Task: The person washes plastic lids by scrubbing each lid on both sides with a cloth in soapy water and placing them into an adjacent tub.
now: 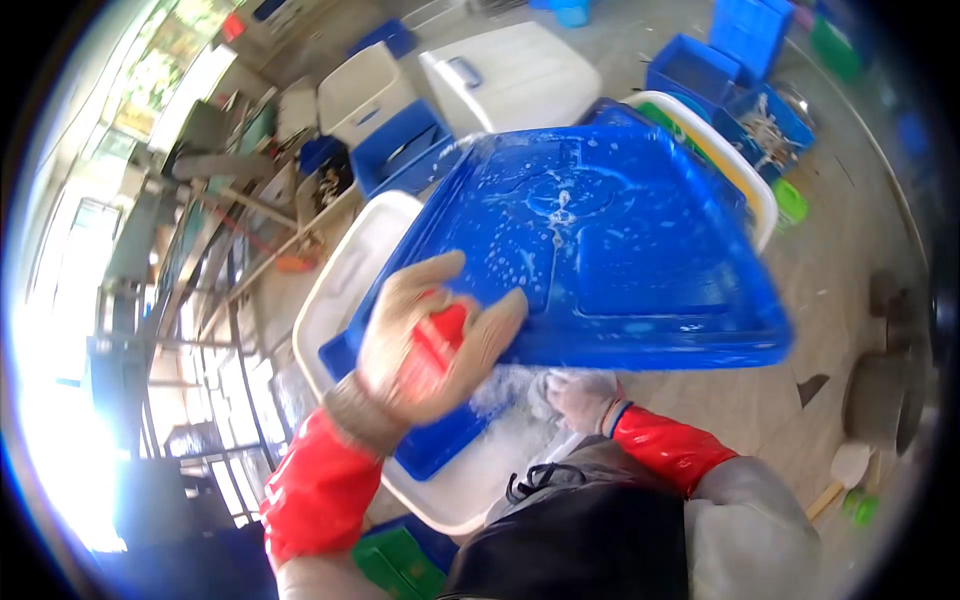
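A wet blue lid [650,240], spotted with suds, is tilted above a white tub [318,315]. My left hand [420,345], in a beige glove with a red patch, is at the lid's near left edge, its fingers closed on it. Beneath the lid's near edge, my right hand [583,400], in a pale glove, is closed by the foam [515,430]; what it holds is too unclear to name. Blue plastic [435,445] shows in the tub under my left hand.
Behind the lid are a white box [515,75], a blue crate [400,150] and a white basin [745,175]. Blue bins [690,75] stand at the back right, a metal pot [880,400] at the right. Racks and planks [245,205] line the left side.
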The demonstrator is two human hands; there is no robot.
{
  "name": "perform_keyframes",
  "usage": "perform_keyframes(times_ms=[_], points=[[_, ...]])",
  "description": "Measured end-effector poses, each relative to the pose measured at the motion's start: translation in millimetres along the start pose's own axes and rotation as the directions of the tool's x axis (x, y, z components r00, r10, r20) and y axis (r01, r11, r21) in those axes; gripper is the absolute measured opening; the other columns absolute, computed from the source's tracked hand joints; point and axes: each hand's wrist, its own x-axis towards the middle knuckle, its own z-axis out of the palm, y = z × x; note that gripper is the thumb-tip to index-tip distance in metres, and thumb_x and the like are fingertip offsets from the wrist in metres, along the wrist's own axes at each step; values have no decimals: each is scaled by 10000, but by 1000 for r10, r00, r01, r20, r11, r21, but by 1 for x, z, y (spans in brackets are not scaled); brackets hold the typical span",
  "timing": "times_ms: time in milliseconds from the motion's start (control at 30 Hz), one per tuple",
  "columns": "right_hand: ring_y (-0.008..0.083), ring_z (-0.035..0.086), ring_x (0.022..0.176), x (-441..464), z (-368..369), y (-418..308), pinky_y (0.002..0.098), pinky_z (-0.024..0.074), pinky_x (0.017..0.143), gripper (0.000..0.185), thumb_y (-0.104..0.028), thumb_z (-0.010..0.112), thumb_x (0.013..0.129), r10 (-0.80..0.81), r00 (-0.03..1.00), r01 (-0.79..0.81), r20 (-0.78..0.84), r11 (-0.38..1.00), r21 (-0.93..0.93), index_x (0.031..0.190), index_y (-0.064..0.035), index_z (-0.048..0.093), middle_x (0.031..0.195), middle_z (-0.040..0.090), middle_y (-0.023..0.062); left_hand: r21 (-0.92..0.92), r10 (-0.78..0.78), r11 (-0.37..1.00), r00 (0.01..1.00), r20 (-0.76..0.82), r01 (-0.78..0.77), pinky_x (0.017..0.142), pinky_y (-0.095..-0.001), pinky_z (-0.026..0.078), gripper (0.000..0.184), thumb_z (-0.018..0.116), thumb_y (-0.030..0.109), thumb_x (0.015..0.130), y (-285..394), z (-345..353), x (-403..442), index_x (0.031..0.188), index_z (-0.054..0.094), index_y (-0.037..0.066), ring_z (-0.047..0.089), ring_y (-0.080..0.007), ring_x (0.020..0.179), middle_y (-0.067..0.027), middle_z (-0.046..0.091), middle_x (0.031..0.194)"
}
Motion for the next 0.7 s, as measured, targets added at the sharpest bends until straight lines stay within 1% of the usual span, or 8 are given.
perform_keyframes(times_ms=[67, 133, 167, 333, 400, 600, 633, 700], points=[[347, 539, 1300, 8, 10, -8, 430, 415, 1133, 560, -329, 765, 758, -5, 987, 0, -159, 1000, -29, 1211, -15, 671, 1324, 614, 164, -200, -103, 976, 990, -95, 82, 1109, -458, 391, 237, 683, 287, 833, -39, 90, 19, 912, 662, 65, 662, -297, 848, -77, 676, 742], [344, 537, 1302, 7, 26, -7, 431, 416, 1133, 563, -331, 770, 746, -14, 970, 1, -244, 999, -54, 1203, -17, 670, 1315, 614, 165, -224, -197, 959, 977, -77, 175, 1198, -463, 315, 451, 606, 328, 998, -65, 171, 33, 659, 632, 32, 650, -319, 759, -131, 624, 626], [343, 536, 1302, 6, 25, -4, 432, 416, 1133, 565, -332, 772, 740, -14, 959, -7, -282, 997, -74, 1198, -18, 669, 1311, 614, 166, -124, -233, 964, 971, 46, 237, 1196, -513, 304, 175, 677, 260, 925, -72, 196, 37, 879, 672, 92, 669, -307, 852, -83, 676, 768], [310, 551, 1238, 6, 10, -15, 414, 414, 1120, 480, -351, 790, 699, 30, 900, -38, -435, 999, -9, 1053, -40, 700, 1193, 640, 124, -59, -581, 814, 813, -37, 578, 1231, -607, 157, 582, 755, 234, 837, -129, 268, -37, 1390, 592, 149, 551, -310, 1318, -106, 631, 1382], [309, 556, 1221, 5, 9, -12, 415, 425, 1101, 474, -354, 799, 692, 16, 900, -29, -436, 999, -24, 1037, -43, 702, 1176, 642, 120, -74, -766, 637, 641, 50, 767, 1209, -498, 287, 797, 741, 306, 826, -159, 252, -89, 1542, 425, 159, 530, -373, 1323, -162, 638, 1367], [283, 579, 1111, 9, -12, -16, 405, 460, 1015, 450, -343, 807, 668, 129, 980, -132, -148, 991, -12, 985, -45, 695, 1086, 637, 103, 111, -928, 104, 56, 369, 988, 1091, -476, 462, 694, 699, 244, 776, -205, 233, -322, 1432, 563, 60, 573, -411, 1278, -248, 629, 1346], [279, 582, 1095, 11, -13, -16, 403, 464, 1003, 447, -340, 808, 665, 144, 982, -147, -122, 989, -18, 980, -44, 694, 1075, 636, 100, 110, -924, 106, 57, 379, 988, 1091, -476, 462, 694, 699, 244, 776, -207, 246, -353, 1432, 563, 60, 573, -411, 1278, -248, 629, 1346], [265, 585, 1068, 10, -14, -17, 387, 470, 984, 420, -323, 800, 672, 187, 969, -193, -163, 981, -21, 969, -47, 691, 1054, 634, 91, -241, -878, 465, 479, 0, 852, 1032, -452, 507, 631, 625, 129, 749, -208, 276, -420, 1373, 616, 34, 662, -394, 1149, -270, 690, 1214]])
